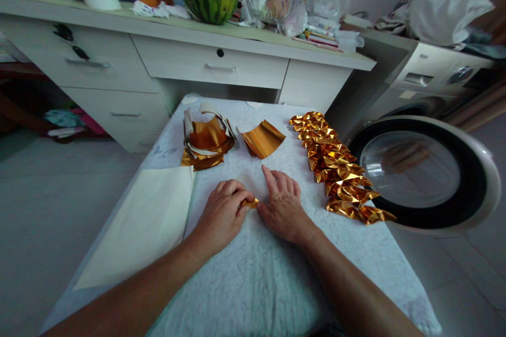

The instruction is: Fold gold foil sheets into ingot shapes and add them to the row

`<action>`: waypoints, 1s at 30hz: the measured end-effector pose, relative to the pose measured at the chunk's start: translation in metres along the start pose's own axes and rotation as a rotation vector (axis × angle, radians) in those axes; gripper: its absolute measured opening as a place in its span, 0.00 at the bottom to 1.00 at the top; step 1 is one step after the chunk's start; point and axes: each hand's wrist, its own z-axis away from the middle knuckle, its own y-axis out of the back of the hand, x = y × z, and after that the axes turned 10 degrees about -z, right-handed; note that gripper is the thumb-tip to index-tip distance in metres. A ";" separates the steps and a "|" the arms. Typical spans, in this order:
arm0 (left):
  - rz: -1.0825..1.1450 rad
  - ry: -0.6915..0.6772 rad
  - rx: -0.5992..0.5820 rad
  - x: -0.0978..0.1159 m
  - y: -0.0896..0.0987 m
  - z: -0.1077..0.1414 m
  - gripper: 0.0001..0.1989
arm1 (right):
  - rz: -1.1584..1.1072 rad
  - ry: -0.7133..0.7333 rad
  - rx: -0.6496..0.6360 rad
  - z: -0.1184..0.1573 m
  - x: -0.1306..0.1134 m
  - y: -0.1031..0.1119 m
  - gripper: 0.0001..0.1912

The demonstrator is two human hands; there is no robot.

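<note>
On the counter [237, 284], left to right: a pale sheet [136, 221], curled gold foil [207, 137], and the left hand [223, 210], pinching a small gold fold [251, 203] at its near end. The right hand [283, 206], fingers extended, touches the fold's other end with its thumb; rows of crimped gold pieces [336, 163] lie farther right.

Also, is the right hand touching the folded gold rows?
Apart. The head view shows a strip of pale cloth between the right hand and the folded gold rows.
</note>
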 end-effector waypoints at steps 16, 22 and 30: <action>0.008 0.006 -0.007 0.000 0.000 0.000 0.10 | -0.041 -0.025 -0.061 0.000 0.002 0.008 0.45; 0.012 -0.010 0.008 -0.002 -0.001 0.001 0.10 | -0.063 -0.040 -0.099 0.000 0.005 0.011 0.45; 0.008 -0.030 0.022 -0.002 0.000 0.002 0.10 | -0.215 -0.068 -0.038 -0.002 0.008 0.015 0.36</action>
